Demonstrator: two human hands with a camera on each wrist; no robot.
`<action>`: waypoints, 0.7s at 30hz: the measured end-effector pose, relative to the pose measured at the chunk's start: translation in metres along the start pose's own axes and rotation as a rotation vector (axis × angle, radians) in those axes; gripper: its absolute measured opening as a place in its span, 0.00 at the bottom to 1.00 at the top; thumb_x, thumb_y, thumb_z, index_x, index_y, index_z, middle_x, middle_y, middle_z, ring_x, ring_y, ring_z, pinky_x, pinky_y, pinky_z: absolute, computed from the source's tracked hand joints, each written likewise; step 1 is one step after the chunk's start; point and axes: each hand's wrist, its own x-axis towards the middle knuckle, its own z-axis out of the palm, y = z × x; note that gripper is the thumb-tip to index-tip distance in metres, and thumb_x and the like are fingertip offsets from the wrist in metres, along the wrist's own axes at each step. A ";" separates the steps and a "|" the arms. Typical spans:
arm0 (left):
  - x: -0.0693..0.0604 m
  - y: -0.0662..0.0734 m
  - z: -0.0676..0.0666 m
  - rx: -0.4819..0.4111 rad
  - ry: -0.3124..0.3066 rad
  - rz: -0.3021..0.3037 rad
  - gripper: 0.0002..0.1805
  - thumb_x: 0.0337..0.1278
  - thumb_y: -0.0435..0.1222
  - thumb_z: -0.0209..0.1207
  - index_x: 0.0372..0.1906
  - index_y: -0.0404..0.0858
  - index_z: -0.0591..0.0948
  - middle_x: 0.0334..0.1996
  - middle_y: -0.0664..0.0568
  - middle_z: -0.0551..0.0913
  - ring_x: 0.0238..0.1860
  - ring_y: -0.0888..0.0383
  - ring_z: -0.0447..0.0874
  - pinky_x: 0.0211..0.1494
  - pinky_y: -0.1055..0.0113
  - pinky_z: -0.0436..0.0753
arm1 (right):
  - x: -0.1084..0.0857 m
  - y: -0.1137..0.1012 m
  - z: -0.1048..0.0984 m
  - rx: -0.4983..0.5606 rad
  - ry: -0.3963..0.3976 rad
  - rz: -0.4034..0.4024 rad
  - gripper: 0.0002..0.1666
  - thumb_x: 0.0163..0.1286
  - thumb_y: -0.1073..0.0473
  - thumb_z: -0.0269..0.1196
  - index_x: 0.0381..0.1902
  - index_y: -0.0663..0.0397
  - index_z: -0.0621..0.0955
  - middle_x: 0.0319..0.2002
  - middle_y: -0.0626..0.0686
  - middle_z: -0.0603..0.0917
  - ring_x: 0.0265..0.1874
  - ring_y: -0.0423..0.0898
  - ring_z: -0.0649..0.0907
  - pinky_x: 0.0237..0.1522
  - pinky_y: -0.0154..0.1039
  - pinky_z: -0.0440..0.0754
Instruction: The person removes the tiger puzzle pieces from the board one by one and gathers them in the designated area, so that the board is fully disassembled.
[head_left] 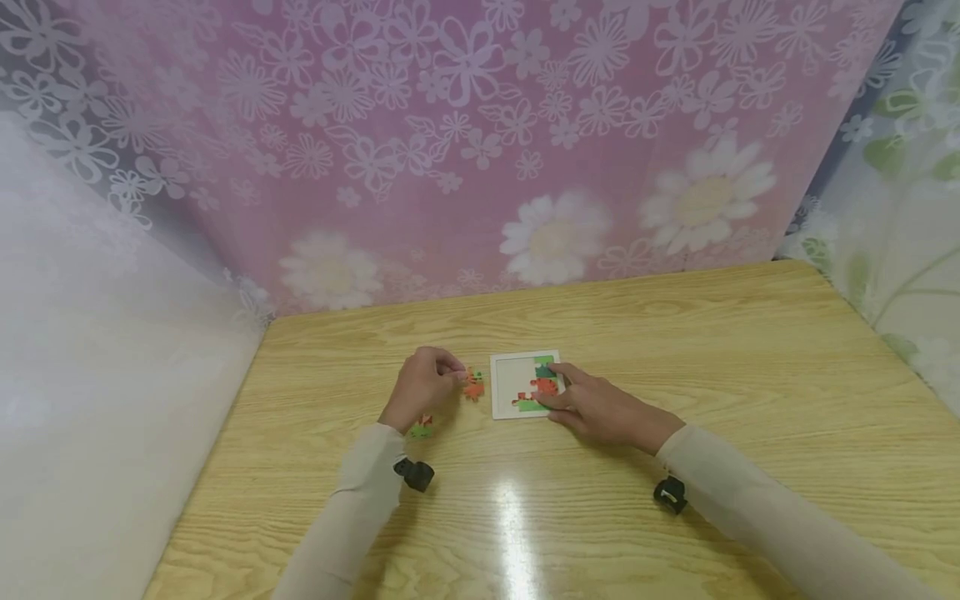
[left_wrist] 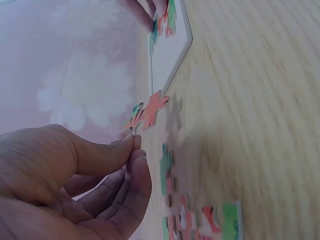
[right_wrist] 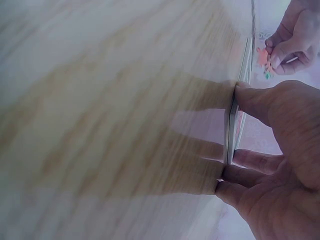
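Observation:
My left hand (head_left: 423, 383) pinches an orange jigsaw piece (left_wrist: 152, 111) with dark stripes and a bit of green between thumb and fingertips, just left of a white square puzzle tray (head_left: 510, 367). In the left wrist view the piece is held above the table. My right hand (head_left: 603, 408) holds the tray at its right side, thumb and fingers spread along the edge. Several red and green pieces (head_left: 544, 387) lie in the tray's right part, partly hidden by that hand. Loose puzzle pieces (left_wrist: 215, 222) lie on the table beneath my left hand.
The wood-grain table (head_left: 637, 533) meets a pink flowered curtain (head_left: 450, 208) at the back. Pale sheets (head_left: 97, 350) hang at the left and right sides. A small black camera (head_left: 416, 475) is strapped to the left wrist, another (head_left: 670, 495) to the right.

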 end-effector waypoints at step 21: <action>-0.012 -0.019 -0.017 0.045 -0.005 -0.061 0.03 0.63 0.33 0.68 0.35 0.37 0.89 0.28 0.50 0.86 0.24 0.55 0.82 0.28 0.62 0.80 | 0.001 0.003 0.002 0.012 -0.003 0.014 0.20 0.72 0.58 0.66 0.58 0.63 0.83 0.69 0.74 0.67 0.70 0.66 0.68 0.58 0.57 0.78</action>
